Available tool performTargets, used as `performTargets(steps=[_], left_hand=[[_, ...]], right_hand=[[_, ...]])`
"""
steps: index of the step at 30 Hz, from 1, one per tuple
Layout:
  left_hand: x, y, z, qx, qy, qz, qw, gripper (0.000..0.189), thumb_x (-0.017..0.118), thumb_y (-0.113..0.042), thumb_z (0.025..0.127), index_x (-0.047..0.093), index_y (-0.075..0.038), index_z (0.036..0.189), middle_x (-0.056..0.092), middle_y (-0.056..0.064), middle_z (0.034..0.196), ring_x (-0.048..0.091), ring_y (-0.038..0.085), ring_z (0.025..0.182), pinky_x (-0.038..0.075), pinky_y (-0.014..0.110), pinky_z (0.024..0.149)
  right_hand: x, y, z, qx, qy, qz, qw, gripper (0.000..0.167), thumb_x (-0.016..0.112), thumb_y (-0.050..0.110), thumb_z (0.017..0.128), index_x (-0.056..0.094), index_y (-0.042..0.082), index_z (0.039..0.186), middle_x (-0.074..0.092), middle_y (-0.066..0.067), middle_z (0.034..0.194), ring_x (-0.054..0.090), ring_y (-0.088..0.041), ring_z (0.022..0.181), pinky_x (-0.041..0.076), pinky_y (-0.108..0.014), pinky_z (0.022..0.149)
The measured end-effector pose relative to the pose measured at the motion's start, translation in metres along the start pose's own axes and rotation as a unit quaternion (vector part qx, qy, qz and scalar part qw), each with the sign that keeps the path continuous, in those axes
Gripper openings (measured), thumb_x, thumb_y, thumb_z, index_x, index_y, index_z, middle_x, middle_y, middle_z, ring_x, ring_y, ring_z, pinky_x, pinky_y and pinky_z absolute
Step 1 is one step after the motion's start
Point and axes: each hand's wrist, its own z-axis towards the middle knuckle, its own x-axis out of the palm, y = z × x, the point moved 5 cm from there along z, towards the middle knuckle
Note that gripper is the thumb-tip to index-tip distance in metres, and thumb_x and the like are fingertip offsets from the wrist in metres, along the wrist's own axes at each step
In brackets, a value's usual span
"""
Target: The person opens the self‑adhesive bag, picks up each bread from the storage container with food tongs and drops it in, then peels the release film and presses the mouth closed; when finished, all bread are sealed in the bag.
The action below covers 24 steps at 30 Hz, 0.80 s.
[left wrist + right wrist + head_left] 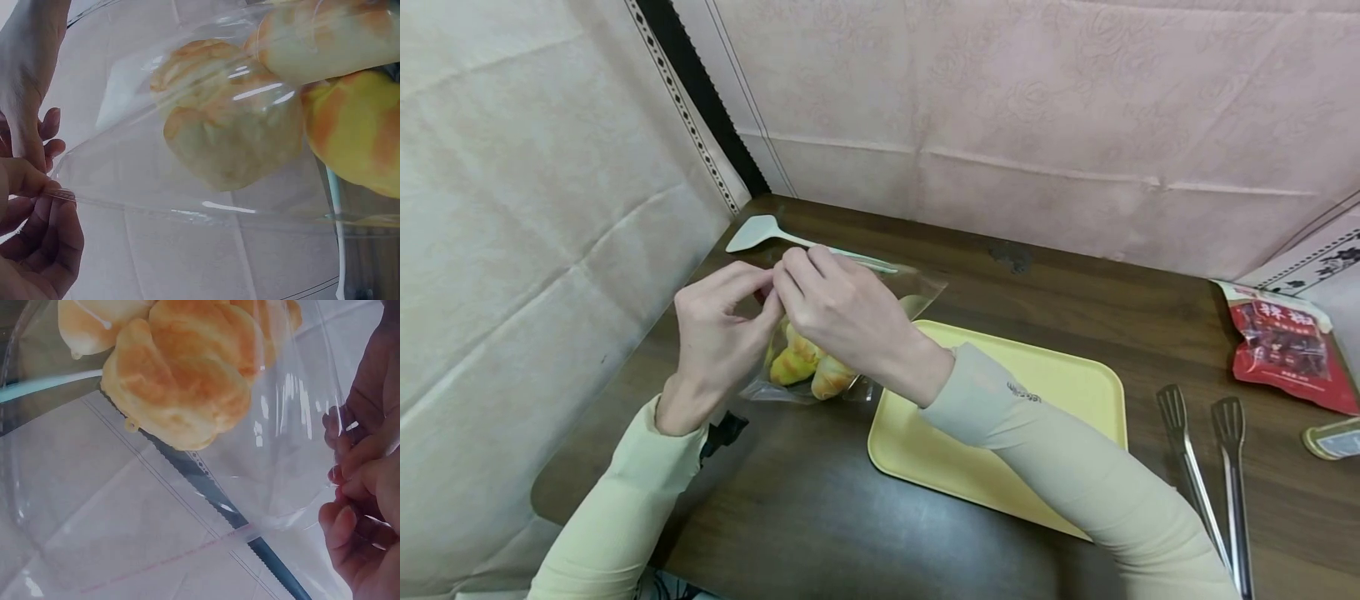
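Both hands meet at the edge of a clear plastic bag [928, 289] over the left part of the table. The left hand [718, 333] pinches the bag's rim between thumb and fingers, seen close in the left wrist view. Fingertip to fingertip with it, the right hand [850, 308] pinches the same edge. Inside the bag are several bread-like pieces: a yellow-orange one [793, 362], a paler roll [833, 379], and a golden-brown bun [181, 387] with a small loop. In the head view the right hand covers part of the bag.
A yellow tray [1000, 467] lies under the right forearm. Behind the bag is a pale green spatula [756, 232]. To the right are two metal tongs or slotted utensils [1231, 450], a red snack packet [1285, 346] and a small tin-like container [1333, 440]. Fabric-covered walls border the table.
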Motion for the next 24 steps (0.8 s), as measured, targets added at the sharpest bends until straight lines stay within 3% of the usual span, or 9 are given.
performTargets(steps=[4,8,13,19,24], left_hand=[[0.000,-0.001,-0.001,0.000,-0.001,-0.008,1.0000,0.010,0.072,0.007,0.092,0.081,0.006,0.089,0.074,0.019,0.076,0.063,0.026,0.066,0.044,0.007,0.078],[0.001,0.000,-0.002,-0.007,-0.004,-0.042,0.9991,0.009,0.073,0.008,0.091,0.082,0.006,0.090,0.075,0.019,0.077,0.063,0.010,0.072,0.047,0.008,0.078],[0.002,0.001,-0.001,-0.019,-0.006,-0.067,0.9976,0.008,0.076,0.006,0.091,0.084,0.004,0.092,0.076,0.018,0.077,0.060,-0.006,0.078,0.048,0.009,0.076],[0.004,0.002,0.000,-0.024,-0.003,-0.070,0.9972,0.010,0.075,0.005,0.092,0.084,0.003,0.096,0.074,0.016,0.076,0.059,-0.005,0.077,0.049,0.010,0.077],[0.006,0.003,0.001,-0.036,-0.009,-0.068,0.9970,0.008,0.076,0.004,0.094,0.084,0.004,0.098,0.075,0.018,0.077,0.061,-0.008,0.079,0.052,0.012,0.078]], right_hand=[[0.001,-0.002,-0.002,0.020,0.002,0.037,0.9991,0.026,0.049,0.004,0.111,0.073,0.009,0.102,0.067,-0.001,0.095,0.061,-0.015,0.079,0.049,-0.017,0.069],[0.005,-0.008,-0.005,0.058,-0.009,0.111,0.9921,0.022,0.050,0.001,0.107,0.068,0.007,0.096,0.062,-0.003,0.091,0.056,-0.014,0.072,0.044,-0.018,0.057],[0.010,-0.017,-0.009,0.117,-0.006,0.208,0.9711,0.016,0.052,0.002,0.104,0.065,0.004,0.096,0.058,-0.005,0.090,0.051,-0.013,0.066,0.042,-0.020,0.053],[0.014,-0.023,-0.012,0.171,0.030,0.297,0.9389,0.014,0.054,0.004,0.107,0.067,0.002,0.101,0.061,-0.008,0.094,0.053,-0.013,0.065,0.046,-0.021,0.057],[0.015,-0.021,-0.012,0.175,0.046,0.320,0.9299,0.013,0.056,0.006,0.108,0.067,0.002,0.102,0.059,-0.008,0.093,0.052,-0.013,0.065,0.045,-0.019,0.060]])
